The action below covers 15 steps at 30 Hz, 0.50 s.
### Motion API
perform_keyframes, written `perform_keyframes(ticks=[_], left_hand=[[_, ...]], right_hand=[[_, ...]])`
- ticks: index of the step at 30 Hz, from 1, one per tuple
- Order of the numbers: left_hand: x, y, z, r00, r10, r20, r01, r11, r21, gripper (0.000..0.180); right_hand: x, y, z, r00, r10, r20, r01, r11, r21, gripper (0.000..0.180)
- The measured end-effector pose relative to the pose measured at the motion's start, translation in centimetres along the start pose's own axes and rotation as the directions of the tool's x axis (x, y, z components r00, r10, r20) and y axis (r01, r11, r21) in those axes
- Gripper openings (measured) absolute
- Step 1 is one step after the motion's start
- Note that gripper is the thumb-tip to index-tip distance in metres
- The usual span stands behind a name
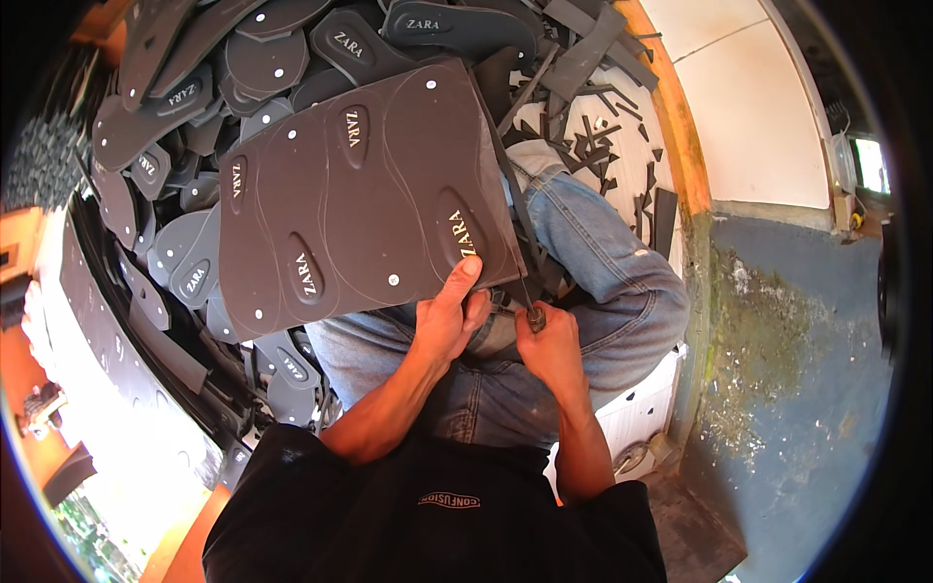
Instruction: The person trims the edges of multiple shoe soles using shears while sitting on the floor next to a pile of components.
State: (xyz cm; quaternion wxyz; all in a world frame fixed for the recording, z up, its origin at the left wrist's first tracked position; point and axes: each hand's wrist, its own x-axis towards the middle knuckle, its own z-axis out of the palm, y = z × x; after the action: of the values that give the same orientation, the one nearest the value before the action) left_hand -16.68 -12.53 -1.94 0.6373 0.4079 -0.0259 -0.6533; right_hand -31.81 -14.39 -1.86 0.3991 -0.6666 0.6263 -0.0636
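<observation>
A dark brown-grey foam sheet marked with curved sole outlines, raised oval pads and white dots lies tilted over my lap. My left hand grips its near right corner, the thumb on top and the fingers curled beneath. In my right hand is a knife, its handle end showing above my fist. The thin blade meets the sheet's right edge near that corner; most of it is hard to make out. Along this same edge runs a narrow dark strip, partly apart from the sheet.
Cut-out dark soles lie heaped beyond and left of the sheet. Dark offcuts litter the pale floor at the far right. My crossed legs in blue jeans sit under my hands. A stained blue-grey surface is on the right.
</observation>
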Motion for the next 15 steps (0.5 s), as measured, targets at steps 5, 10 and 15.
perform_keyframes(ticks=[5, 10, 15], left_hand=[[-0.1, 0.1, 0.0, 1.000, 0.001, 0.019, -0.001, 1.000, -0.007, 0.024], [-0.2, 0.5, 0.0, 1.000, -0.029, 0.012, 0.029, 0.999, -0.040, 0.027], [-0.2, 0.8, 0.1, 0.998, -0.055, -0.018, 0.053, 0.997, -0.056, 0.031]], right_hand=[[1.7, -0.7, 0.8, 1.000, 0.003, -0.004, -0.003, 1.000, -0.005, 0.023], [3.4, -2.1, 1.9, 0.999, 0.029, 0.016, -0.030, 0.994, 0.105, 0.022], [4.9, -2.8, 3.4, 1.000, -0.006, -0.003, 0.007, 0.985, 0.174, 0.024]])
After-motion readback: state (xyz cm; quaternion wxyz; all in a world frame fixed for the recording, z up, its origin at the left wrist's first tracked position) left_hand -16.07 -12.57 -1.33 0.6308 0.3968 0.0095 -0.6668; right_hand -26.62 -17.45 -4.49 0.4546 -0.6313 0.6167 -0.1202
